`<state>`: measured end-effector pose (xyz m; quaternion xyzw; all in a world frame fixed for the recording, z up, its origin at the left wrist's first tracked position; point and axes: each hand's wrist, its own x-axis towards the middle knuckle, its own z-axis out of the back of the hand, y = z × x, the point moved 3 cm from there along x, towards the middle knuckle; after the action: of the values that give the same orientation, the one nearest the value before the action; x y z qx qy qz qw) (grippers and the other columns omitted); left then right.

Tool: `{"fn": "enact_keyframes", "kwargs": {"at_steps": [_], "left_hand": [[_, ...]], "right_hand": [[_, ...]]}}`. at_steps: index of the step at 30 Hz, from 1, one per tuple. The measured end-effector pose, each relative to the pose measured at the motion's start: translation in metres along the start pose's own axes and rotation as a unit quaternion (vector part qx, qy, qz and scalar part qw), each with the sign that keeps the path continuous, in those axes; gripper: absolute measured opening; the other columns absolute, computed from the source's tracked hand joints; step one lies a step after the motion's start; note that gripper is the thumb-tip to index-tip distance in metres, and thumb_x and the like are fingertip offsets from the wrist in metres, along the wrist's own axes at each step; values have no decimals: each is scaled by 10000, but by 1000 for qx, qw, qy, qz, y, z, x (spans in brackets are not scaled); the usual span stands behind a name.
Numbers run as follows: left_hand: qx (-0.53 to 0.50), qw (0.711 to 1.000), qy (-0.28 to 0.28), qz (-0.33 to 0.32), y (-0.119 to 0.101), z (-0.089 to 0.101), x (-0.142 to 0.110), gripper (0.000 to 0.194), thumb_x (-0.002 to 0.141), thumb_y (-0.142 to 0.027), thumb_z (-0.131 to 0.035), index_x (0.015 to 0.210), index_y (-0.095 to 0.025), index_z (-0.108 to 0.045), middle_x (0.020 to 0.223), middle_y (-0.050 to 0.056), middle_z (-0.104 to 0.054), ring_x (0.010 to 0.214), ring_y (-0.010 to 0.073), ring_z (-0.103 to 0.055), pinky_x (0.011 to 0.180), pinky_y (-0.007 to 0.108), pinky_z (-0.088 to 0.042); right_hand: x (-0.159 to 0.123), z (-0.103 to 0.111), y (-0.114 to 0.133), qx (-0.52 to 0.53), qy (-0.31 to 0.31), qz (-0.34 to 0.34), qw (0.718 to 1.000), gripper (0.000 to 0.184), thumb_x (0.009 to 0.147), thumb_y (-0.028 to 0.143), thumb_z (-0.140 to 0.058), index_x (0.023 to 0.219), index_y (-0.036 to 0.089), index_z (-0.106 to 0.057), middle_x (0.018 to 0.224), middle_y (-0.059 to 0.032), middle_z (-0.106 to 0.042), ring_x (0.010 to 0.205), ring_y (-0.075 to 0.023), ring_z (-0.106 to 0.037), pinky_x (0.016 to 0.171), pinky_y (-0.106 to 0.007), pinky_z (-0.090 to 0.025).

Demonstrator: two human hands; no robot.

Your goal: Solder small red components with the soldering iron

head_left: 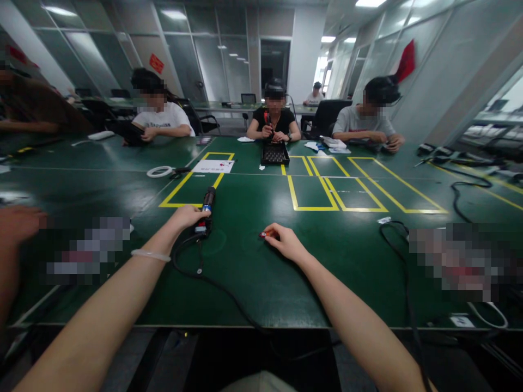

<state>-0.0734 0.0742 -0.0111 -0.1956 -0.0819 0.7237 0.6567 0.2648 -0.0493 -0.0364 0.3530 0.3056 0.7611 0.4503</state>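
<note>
L fingers [198, 214] closed round blk tool [210, 196], long axis fwd, slightly R; R fingers [273, 230] pinched on red pc [262, 235]

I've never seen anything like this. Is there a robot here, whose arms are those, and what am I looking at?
There is no robot here. The single picture comes from a camera worn on a person's head, looking forward and down, so the two bare arms in front are the wearer's own.

The left hand grips a dark, cylindrical tool with a blue band. The right hand pinches a small red item, too small to identify.

Both are at a green table marked with yellow outlines. On it lie a white sheet, a white ring and a black cable. Across the table, other people sit, one behind a black tray.
</note>
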Motion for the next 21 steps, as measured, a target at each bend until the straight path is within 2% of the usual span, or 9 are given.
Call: {"fn": "enact_keyframes", "kwargs": {"at_steps": [4, 8, 12, 16, 21], "left_hand": [[36, 999, 4, -41, -36, -19, -20, 503, 745, -617, -527, 830, -161, -721, 828, 105, -698, 775, 252, -628, 649, 302, -420], [-1, 997, 18, -76, -82, -41, -44, 537, 735, -600, -549, 1041, -183, -694, 1016, 81, -705, 915, 252, -639, 704, 270, -449], [-18, 993, 25, -111, -119, -63, -62, 570, 731, -594, -555, 1081, -159, -666, 986, 87, -711, 889, 246, -650, 664, 250, -451], [-25, 989, 12, -145, -134, -73, -76, 538, 753, -580, -535, 1058, -154, -659, 953, 90, -709, 852, 236, -652, 636, 243, -437], [-12, 988, -1, -154, -138, -71, -87, 485, 792, -565, -490, 1010, -168, -664, 942, 89, -705, 830, 232, -650, 631, 245, -425]], "right_hand": [[-1, 1, 1, 3, -4, 6, 1000, 160, 835, 228, -566, 988, 187, -593, 833, -16, -652, 704, -127, -578, 678, -243, -437], [0, 3, 4, -26, -27, 43, 998, 129, 806, 223, -602, 927, 181, -623, 868, -24, -618, 731, -126, -546, 699, -246, -424], [1, 2, 1, -10, -20, 36, 999, 126, 786, 188, -599, 908, 165, -617, 815, -11, -603, 686, -114, -536, 665, -233, -424], [1, -1, -3, -9, -9, 20, 1000, 131, 763, 175, -608, 893, 158, -612, 776, 1, -591, 649, -106, -530, 631, -225, -421], [2, -6, 0, -17, 13, 38, 999, 134, 767, 185, -621, 898, 160, -624, 774, 0, -590, 650, -108, -526, 628, -226, -416]]}}
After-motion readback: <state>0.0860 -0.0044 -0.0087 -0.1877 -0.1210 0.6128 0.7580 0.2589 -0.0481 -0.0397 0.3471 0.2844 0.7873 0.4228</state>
